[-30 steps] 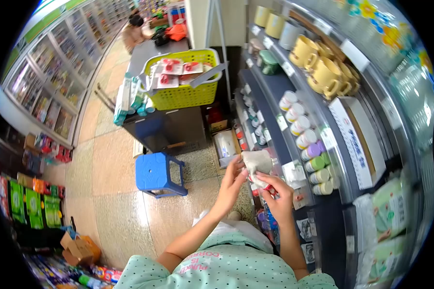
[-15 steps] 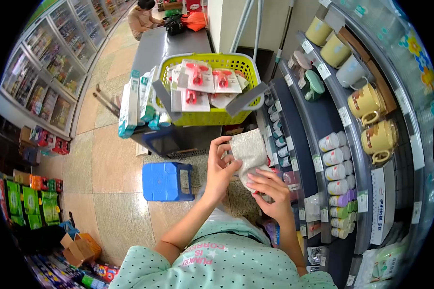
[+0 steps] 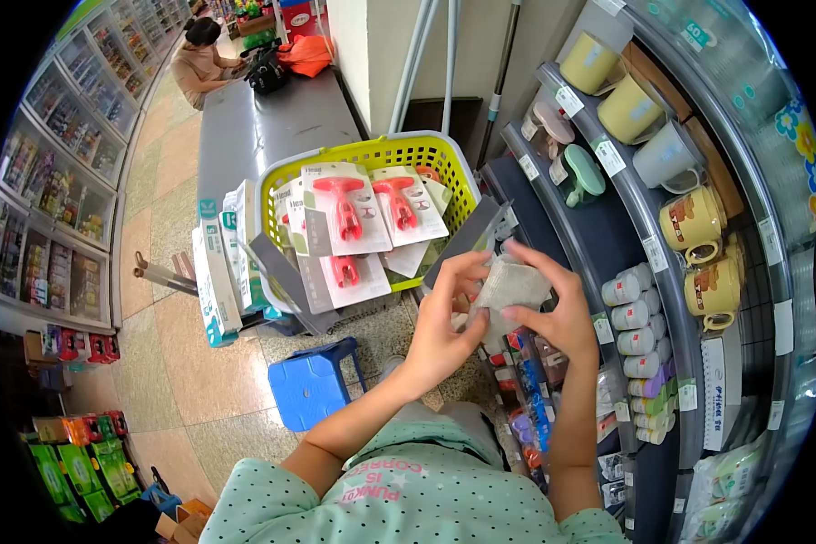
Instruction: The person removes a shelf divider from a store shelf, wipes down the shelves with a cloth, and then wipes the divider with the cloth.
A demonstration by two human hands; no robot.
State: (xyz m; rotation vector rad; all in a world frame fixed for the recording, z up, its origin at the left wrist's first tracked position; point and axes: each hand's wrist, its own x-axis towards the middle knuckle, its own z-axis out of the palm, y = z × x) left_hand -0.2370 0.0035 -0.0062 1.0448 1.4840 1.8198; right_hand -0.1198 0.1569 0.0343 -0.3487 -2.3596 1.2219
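A folded grey cloth (image 3: 514, 288) is held between both my hands, in front of the shelf. My left hand (image 3: 446, 322) is closed on its near left edge, thumb laid along the lower side. Around the cloth's right side curves my right hand (image 3: 562, 308), its fingers over the top and thumb below. The lower end of the cloth is partly hidden. Just beyond my left hand stands a yellow-green basket (image 3: 426, 147) with grey handles. It holds several carded packs with red T-shaped tools (image 3: 343, 213).
The basket sits on a grey counter (image 3: 254, 136), beside upright white-and-teal boxes (image 3: 216, 272). A blue stool (image 3: 308, 388) is on the tiled floor. Shelves at the right carry mugs (image 3: 630, 107) and small white bottles (image 3: 627, 286). A person (image 3: 199, 68) is at the counter's far end.
My hands have raised the cloth, and it now looks more folded between them. My right hand has shifted from its lower end to its right side. The view has turned, with the basket appearing nearer.
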